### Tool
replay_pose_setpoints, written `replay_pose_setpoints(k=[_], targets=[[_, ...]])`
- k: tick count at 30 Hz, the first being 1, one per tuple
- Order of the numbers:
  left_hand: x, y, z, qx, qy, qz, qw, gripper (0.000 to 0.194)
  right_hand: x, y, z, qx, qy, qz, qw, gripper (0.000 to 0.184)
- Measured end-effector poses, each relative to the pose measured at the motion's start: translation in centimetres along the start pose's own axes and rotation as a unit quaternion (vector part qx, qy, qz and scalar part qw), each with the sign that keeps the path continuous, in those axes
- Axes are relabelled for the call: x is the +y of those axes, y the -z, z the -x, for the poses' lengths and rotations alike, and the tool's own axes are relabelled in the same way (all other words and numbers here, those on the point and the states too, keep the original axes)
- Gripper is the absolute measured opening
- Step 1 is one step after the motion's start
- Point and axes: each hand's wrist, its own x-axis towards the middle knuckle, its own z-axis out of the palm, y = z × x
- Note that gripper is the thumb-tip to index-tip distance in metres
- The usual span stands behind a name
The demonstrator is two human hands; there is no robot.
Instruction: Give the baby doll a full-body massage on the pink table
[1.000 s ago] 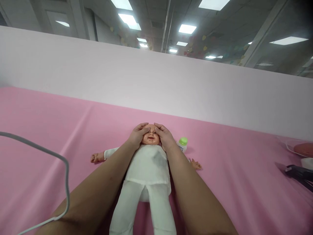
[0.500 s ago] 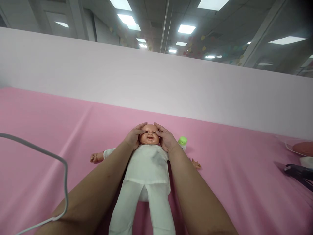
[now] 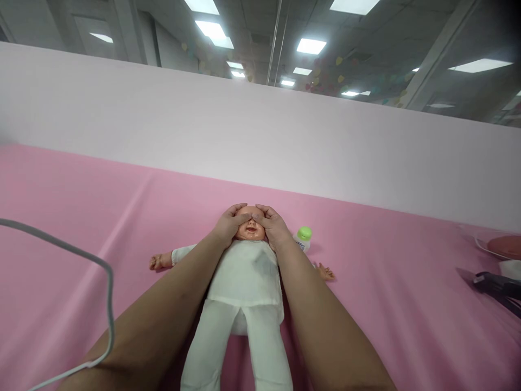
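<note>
A baby doll (image 3: 246, 277) in a white top and white trousers lies on its back on a pink cloth (image 3: 386, 260), arms spread to the sides. My left hand (image 3: 230, 224) cups the left side of its head, fingers curved over the temple and the thumb across one eye. On the opposite side my right hand (image 3: 274, 225) wraps the head the same way, its thumb over the other eye. Both thumb tips lie close together near the bridge of the nose. The doll's mouth and chin show between my palms. Beside my right wrist stands a small bottle with a green cap (image 3: 304, 234), partly hidden.
A grey cable (image 3: 109, 293) hangs across the left foreground. Near the right edge are a black object (image 3: 494, 285) and a clear dish with something reddish-brown (image 3: 504, 247). A white wall panel (image 3: 252, 136) borders the far side, with glass above it.
Both thumbs have slid inward over the doll's eyes toward the nose, covering more of its face. The doll's body stays where it was.
</note>
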Motion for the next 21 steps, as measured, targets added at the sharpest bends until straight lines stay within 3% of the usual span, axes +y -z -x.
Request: replay_pose_setpoints(k=[6, 13, 21], targets=[[0.5, 0.0, 0.3, -0.004, 0.022, 0.054, 0.998, 0.049, 0.2, 0.1, -0.1, -0.005, 0.005, 0.008, 1.000, 0.054], [0.6, 0.8, 0.2, -0.027, 0.058, 0.090, 0.994, 0.058, 0.1, 1.2, 0.1, -0.023, -0.036, -0.032, 0.999, 0.054], [0.8, 0.8, 0.5, -0.044, 0.050, 0.078, 0.995, 0.064, 0.2, 2.0, 0.2, -0.067, -0.043, -0.061, 0.995, 0.059]])
